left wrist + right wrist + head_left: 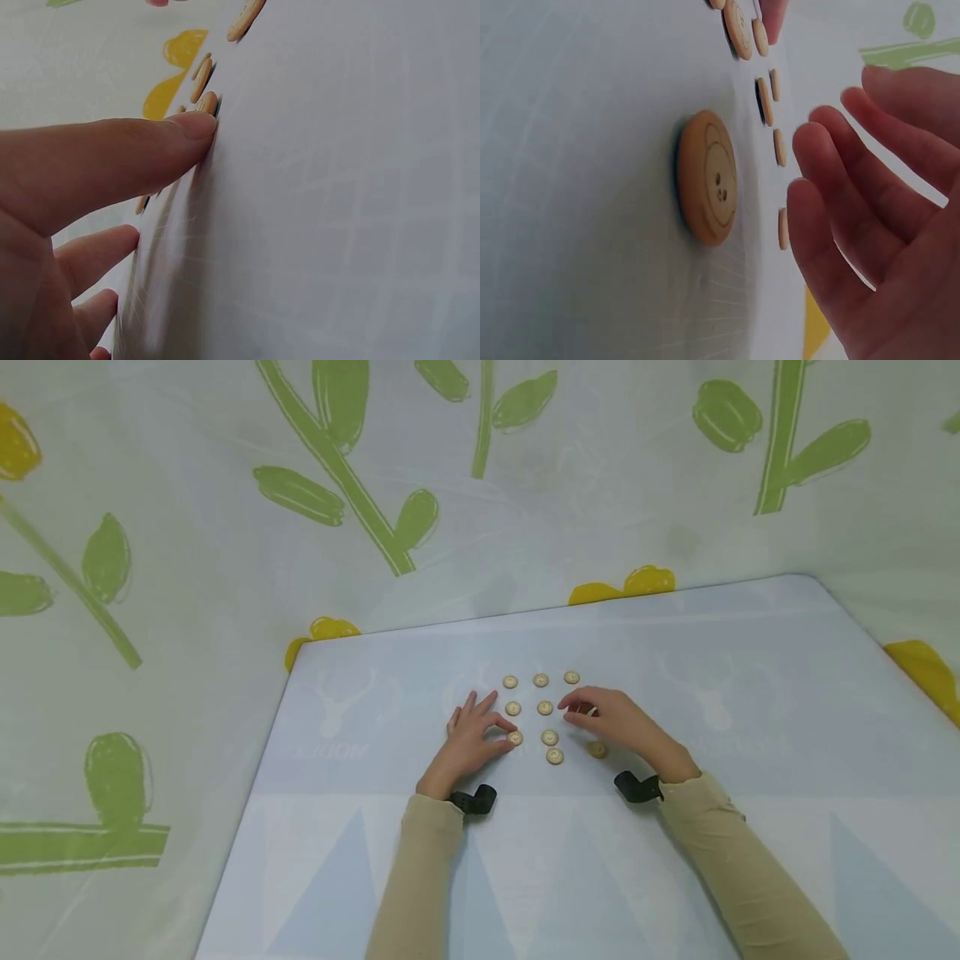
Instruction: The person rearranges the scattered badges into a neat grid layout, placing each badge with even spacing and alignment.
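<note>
Several round wooden buttons lie on the table in rough rows. With thumb and index fingertip my left hand (468,743) pinches the nearest button (515,738) of the left column; the thumb covers part of this button (208,100) in the left wrist view. My right hand (611,718) hovers beside the middle column, near a button (545,707), its fingers loosely bent and holding nothing. Below that hand a lone button (597,749) lies off to the right; its holes show in the right wrist view, where the button (709,178) is large.
Two buttons, one (550,737) just behind another (555,756), lie close together between the hands. At the back are three more, including a button (572,677) at the right. The pale table (750,860) meets a leaf-patterned backdrop (480,543). Each wrist wears a black camera (480,799).
</note>
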